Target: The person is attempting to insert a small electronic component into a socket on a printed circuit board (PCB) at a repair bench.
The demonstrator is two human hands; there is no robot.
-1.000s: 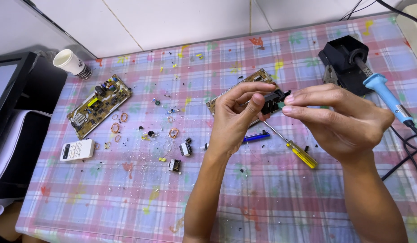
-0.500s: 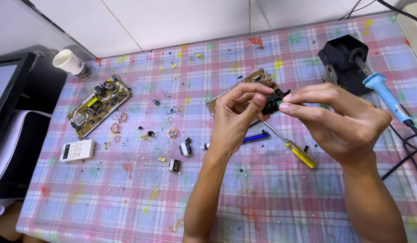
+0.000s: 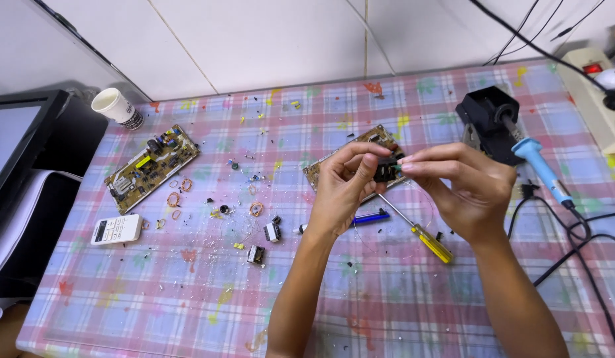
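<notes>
Between my two hands, up off the desk (image 3: pixel 400 311), is a small black part (image 3: pixel 385 170). My left hand (image 3: pixel 344 189) pinches it with thumb and fingers closed on its left side. My right hand (image 3: pixel 463 185) is closed too, with its fingertips squeezed on the right end of the part. I think I am picking at it or pulling something thin off it. A fine wire seems to loop down from it, but it is too thin to be sure. The next move looks like it needs a tight, steady pinch from both hands and a small, slow pull, because the part is tiny and could slip.

Right under my hands lies a brown board (image 3: pixel 344 156), partly hidden by them. Just below it are a screwdriver (image 3: pixel 420 232) with a yellow handle and a blue pen (image 3: pixel 370 217). If the part drops, it could land among these.

Off to my right a soldering iron (image 3: pixel 536 162) with a blue handle sits in its black stand (image 3: pixel 486 116). Its black cords (image 3: pixel 572 232) curl on the desk near my right arm, so I should mind my elbow.

To my left are little black parts (image 3: pixel 272 232), copper wire rings (image 3: pixel 255 209) and crumbs. Farther left lie a second board (image 3: pixel 151 166), a white remote (image 3: pixel 116 229) and a paper cup (image 3: pixel 116 108).
</notes>
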